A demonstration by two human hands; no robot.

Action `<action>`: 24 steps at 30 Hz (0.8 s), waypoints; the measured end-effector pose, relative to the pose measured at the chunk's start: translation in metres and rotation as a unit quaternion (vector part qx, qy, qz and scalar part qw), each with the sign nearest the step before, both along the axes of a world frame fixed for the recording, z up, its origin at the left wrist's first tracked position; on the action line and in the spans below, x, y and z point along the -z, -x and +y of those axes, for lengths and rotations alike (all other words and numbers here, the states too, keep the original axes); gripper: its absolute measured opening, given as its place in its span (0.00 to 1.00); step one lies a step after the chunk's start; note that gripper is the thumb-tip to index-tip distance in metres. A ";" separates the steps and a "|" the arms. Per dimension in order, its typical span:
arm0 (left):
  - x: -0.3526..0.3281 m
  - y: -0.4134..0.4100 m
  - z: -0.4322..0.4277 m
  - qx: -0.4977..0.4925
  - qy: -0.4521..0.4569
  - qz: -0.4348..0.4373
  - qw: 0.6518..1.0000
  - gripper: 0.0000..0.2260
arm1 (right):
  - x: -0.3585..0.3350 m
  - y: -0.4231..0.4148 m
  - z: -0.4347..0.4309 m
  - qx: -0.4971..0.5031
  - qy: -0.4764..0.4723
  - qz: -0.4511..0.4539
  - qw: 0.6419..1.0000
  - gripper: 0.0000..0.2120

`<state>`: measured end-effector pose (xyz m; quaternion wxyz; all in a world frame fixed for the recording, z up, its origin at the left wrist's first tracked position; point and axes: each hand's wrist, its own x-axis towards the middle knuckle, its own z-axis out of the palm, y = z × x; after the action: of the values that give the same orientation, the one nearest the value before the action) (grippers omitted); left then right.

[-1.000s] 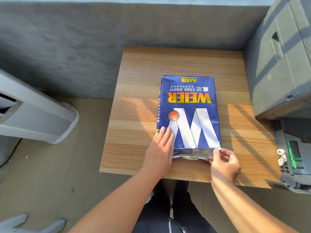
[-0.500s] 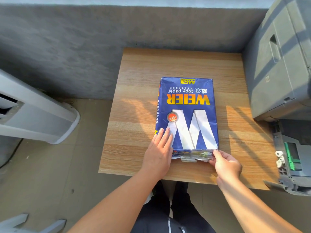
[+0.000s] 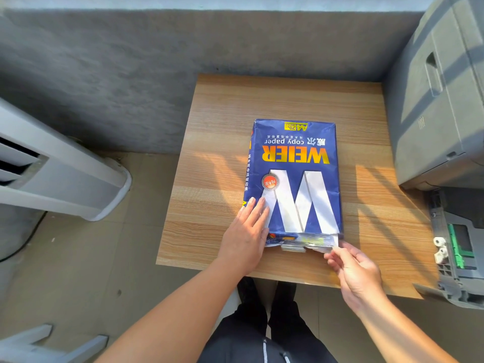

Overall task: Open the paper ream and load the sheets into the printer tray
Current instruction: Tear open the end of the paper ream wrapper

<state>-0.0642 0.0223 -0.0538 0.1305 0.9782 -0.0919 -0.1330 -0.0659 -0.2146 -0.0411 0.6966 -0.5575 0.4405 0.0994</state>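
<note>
paper ream point(image 3: 293, 176) near table point(image 3: 209, 231) front edge | left hand point(image 3: 245, 238) flat on it | right hand point(image 3: 353, 271) pinching wrapper flap

Bare table point(image 3: 225, 163) is lying open left of and beyond the ream point(image 3: 293, 179); the printer point(image 3: 440, 100) is crowding the right edge, its tray point(image 3: 461, 247) jutting beside the near corner.

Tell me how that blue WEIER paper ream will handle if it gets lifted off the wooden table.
The paper ream is a thick, full block lying flat, so it is probably heavy for its size and fairly stiff. Its glossy wrapper looks slippery. The right hand pinches the torn near end while the left hand presses down; sheets might slide out there.
</note>
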 end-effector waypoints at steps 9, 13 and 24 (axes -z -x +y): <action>-0.003 0.002 -0.003 -0.017 0.017 0.003 1.000 0.27 | 0.004 0.000 0.011 -0.091 0.266 0.016 0.960 0.04; -0.003 0.003 -0.004 -0.020 0.013 0.004 1.000 0.27 | -0.006 0.001 0.015 -0.228 0.420 0.004 0.879 0.08; 0.002 0.002 -0.004 -0.034 0.037 -0.008 0.999 0.26 | 0.000 -0.005 0.007 -0.193 0.248 0.037 0.949 0.04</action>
<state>-0.0662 0.0187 -0.0553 0.1700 0.9763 -0.0647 -0.1174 -0.0612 -0.2072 -0.0412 0.4867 -0.7831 0.3609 0.1402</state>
